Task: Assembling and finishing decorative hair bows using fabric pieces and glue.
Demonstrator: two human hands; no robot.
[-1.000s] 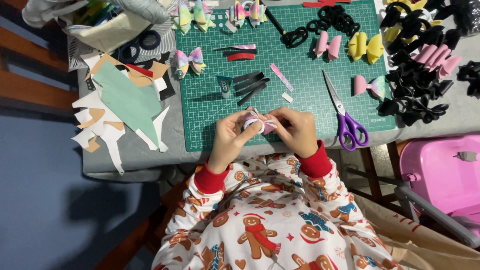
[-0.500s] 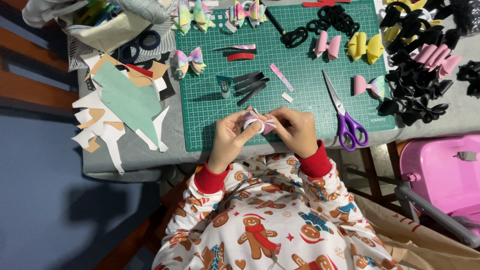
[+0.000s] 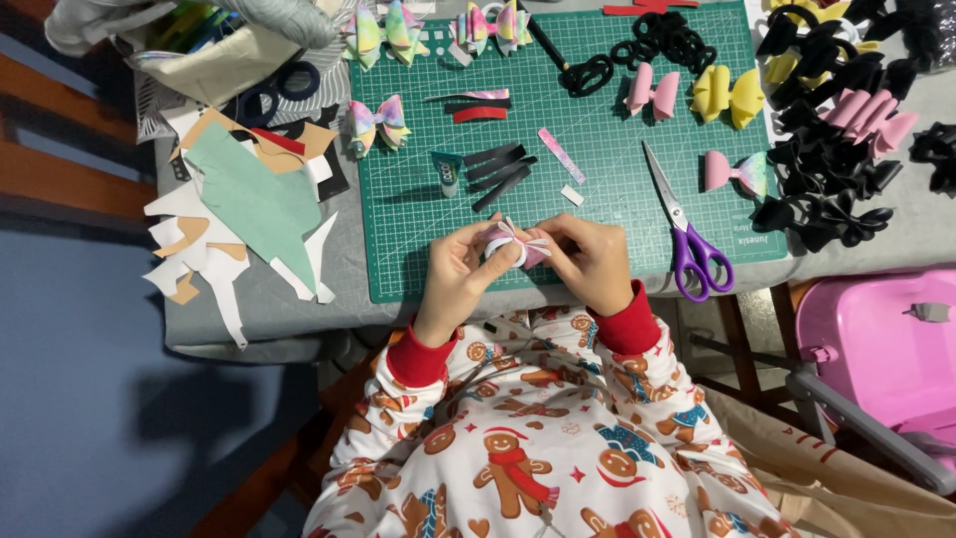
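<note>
A small pink and white bow is pinched between both hands over the near edge of the green cutting mat. My left hand grips its left side and my right hand grips its right side. Thin white strands stick out from the bow's middle. My sleeves have red cuffs and a gingerbread print.
Purple-handled scissors lie right of my hands. Black strips, a small glue tube and finished pastel bows sit on the mat. Black bows pile at right, paper scraps at left, a pink chair lower right.
</note>
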